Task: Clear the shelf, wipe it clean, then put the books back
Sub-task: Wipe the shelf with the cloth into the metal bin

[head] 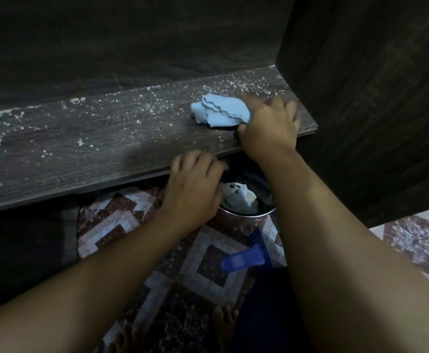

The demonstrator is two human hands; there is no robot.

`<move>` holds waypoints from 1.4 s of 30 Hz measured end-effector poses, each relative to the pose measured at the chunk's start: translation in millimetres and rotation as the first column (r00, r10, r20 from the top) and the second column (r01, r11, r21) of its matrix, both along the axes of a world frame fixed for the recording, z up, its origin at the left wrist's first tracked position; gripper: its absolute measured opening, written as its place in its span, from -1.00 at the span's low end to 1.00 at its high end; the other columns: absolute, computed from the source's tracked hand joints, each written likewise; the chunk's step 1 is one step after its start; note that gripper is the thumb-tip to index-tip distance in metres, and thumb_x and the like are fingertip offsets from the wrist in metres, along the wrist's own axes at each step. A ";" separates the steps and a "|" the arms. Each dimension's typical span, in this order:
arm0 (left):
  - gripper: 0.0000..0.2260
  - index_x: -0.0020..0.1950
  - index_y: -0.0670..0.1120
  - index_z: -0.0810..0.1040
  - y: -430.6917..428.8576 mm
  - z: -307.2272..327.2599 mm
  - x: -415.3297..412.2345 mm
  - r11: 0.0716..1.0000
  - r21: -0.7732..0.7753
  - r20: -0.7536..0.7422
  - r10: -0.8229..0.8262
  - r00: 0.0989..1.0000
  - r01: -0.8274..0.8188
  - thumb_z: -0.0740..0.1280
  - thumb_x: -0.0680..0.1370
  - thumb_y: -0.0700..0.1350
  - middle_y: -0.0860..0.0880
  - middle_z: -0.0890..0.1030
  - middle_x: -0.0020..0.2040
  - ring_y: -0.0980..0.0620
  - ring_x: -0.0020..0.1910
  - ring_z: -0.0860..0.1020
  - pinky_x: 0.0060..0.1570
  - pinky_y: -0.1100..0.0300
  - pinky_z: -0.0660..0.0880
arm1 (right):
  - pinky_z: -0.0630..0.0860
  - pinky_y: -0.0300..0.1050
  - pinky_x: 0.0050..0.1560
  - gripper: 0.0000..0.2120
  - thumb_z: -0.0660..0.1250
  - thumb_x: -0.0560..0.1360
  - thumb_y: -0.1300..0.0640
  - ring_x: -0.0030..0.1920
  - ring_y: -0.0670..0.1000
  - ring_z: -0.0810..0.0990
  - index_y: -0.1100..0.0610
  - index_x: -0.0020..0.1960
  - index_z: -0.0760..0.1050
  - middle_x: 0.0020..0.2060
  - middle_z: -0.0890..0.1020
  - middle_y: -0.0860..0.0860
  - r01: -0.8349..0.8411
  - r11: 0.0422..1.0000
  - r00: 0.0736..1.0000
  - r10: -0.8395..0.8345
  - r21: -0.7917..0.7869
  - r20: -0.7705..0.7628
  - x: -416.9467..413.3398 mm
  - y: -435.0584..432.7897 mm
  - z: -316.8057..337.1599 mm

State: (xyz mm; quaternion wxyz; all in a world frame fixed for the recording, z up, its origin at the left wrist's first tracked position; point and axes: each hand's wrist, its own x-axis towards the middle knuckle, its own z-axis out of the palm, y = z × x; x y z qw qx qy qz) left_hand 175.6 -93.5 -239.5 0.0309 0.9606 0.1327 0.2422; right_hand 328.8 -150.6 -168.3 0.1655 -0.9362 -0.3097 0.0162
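A dark wooden shelf [86,146] runs across the view, speckled with pale crumbs and dust. No books are on it. A light blue cloth [218,110] lies bunched near the shelf's right end. My right hand [269,126] presses down on the cloth's right part, thumb at the cloth's front edge. My left hand [195,184] sits just below the shelf's front edge, fingers curled against the rim of a metal bowl [249,212]. Whether it grips the bowl is unclear.
The bowl holds crumpled whitish scraps and stands on a patterned floor [203,263]. A blue plastic dustpan [244,258] lies on the floor beside my right forearm. A dark wooden side panel [366,98] closes the shelf on the right. My bare toes show at the bottom.
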 end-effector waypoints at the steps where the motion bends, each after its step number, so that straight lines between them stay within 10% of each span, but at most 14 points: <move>1: -0.76 0.08 -0.11 0.59 -1.9 -5.7 -0.1 0.999 0.046 -0.024 -0.025 0.999 0.026 0.35 0.43 -0.12 -0.09 0.58 0.05 -0.15 0.13 0.44 0.08 -0.04 0.32 | 0.17 0.18 0.37 -0.46 0.32 0.51 0.02 0.35 0.21 0.22 -0.15 0.45 0.29 0.33 0.35 0.15 -0.015 1.000 1.000 0.015 -0.012 -0.020 0.7 -0.9 -1.7; 9: -0.75 0.01 -0.22 0.60 -10.5 -50.3 13.0 0.956 -0.120 -0.323 -0.293 0.900 0.268 0.44 0.37 -0.18 -0.19 0.58 -0.07 -0.17 -0.15 0.56 -0.16 0.05 0.52 | -0.09 0.26 0.47 -0.24 0.26 0.51 -0.25 0.54 0.12 -0.02 0.09 0.55 0.11 0.54 0.12 0.06 -0.185 0.981 0.981 0.181 -0.064 -0.069 2.8 -4.2 -16.4; 14: -0.67 -0.20 -0.17 0.62 -15.4 -78.1 19.6 0.968 -0.139 -0.507 -0.249 0.825 0.207 0.61 0.10 -0.26 -0.12 0.58 -0.25 -0.10 -0.39 0.56 -0.49 0.22 0.45 | 0.10 0.23 0.41 -0.34 0.26 0.56 -0.14 0.48 0.13 0.14 -0.05 0.56 0.07 0.51 0.20 0.02 -0.225 0.974 0.972 0.225 0.009 -0.074 0.3 -2.5 -18.9; 21: -0.69 -0.33 -0.09 0.64 -11.1 -99.0 22.6 0.970 0.006 -0.491 -0.207 0.846 0.242 0.54 -0.02 -0.28 -0.03 0.56 -0.39 -0.01 -0.46 0.53 -0.48 0.28 0.43 | 0.19 0.28 0.30 -0.33 0.31 0.54 -0.04 0.36 0.15 0.25 -0.23 0.54 0.04 0.43 0.28 0.02 -0.243 0.970 0.967 0.243 0.013 -0.081 1.0 -4.0 -14.9; 29: -0.77 -0.28 -0.13 0.61 3.5 -106.5 -2.8 0.949 0.055 -0.309 -0.279 0.909 0.310 0.15 0.34 -0.24 -0.06 0.56 -0.35 -0.04 -0.41 0.53 -0.44 0.22 0.44 | 0.14 0.27 0.34 -0.37 0.32 0.54 -0.02 0.37 0.15 0.24 -0.25 0.51 0.12 0.41 0.30 0.03 -0.232 0.973 0.969 0.232 0.010 -0.089 1.4 -4.9 -13.7; 42: -0.80 -0.26 -0.15 0.55 25.7 -94.2 -49.3 0.948 -0.018 -0.291 -0.308 0.906 0.317 0.13 0.40 -0.23 -0.07 0.49 -0.32 -0.04 -0.40 0.48 -0.54 0.19 0.44 | 0.23 0.19 0.31 -0.40 0.25 0.54 0.04 0.35 0.17 0.30 -0.24 0.50 0.13 0.37 0.37 0.07 -0.200 0.980 0.978 0.201 0.011 -0.054 -2.4 2.6 -3.1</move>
